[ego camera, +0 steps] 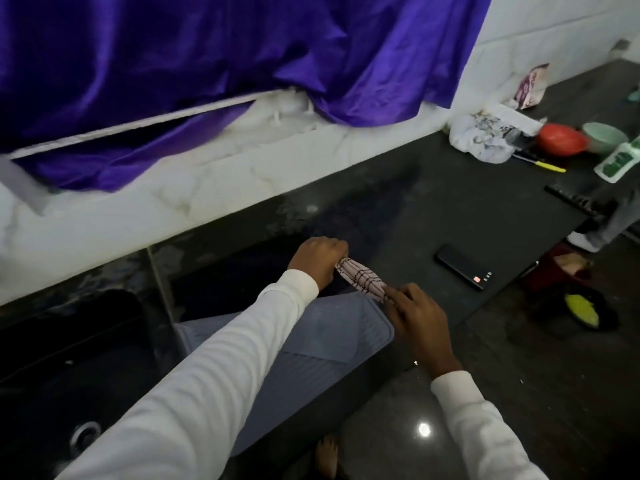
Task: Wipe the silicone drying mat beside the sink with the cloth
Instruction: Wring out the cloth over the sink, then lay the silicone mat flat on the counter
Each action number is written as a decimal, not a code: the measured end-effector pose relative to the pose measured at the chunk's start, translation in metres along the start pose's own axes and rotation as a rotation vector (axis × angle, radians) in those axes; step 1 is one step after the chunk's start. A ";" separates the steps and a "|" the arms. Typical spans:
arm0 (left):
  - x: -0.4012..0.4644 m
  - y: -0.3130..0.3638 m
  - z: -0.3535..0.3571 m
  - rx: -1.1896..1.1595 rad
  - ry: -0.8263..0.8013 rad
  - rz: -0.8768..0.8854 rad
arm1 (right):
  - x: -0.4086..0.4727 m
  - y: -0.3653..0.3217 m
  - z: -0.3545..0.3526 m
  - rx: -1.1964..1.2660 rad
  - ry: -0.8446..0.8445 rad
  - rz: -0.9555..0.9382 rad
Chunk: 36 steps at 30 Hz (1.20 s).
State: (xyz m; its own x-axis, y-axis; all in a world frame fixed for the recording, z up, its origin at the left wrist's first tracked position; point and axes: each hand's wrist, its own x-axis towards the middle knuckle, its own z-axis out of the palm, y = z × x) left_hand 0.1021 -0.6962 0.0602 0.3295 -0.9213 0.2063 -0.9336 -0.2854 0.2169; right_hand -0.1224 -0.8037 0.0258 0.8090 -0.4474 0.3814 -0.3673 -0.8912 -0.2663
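Note:
A grey-blue ribbed silicone drying mat lies on the dark counter just right of the sink. A pale checked cloth, twisted into a roll, stretches above the mat's far right corner. My left hand grips the cloth's far end in a fist. My right hand pinches its near end, over the mat's right edge. My left forearm in a white sleeve crosses the mat and hides much of it.
A black phone lies on the counter right of the cloth. Farther right are a red bowl, a green bowl, a crumpled plastic bag and a yellow-handled knife. A purple curtain hangs over the white tiled wall.

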 end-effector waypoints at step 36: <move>-0.258 -0.113 0.026 -0.332 0.445 -1.236 | 0.055 0.035 0.091 0.306 -0.460 -0.205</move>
State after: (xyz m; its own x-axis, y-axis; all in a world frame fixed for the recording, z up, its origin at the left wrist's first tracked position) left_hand 0.1187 -0.4338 -0.0424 0.9974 0.0703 -0.0148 0.0611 -0.7227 0.6885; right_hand -0.0496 -0.8527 -0.0429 0.9906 -0.1288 0.0469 -0.0886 -0.8629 -0.4975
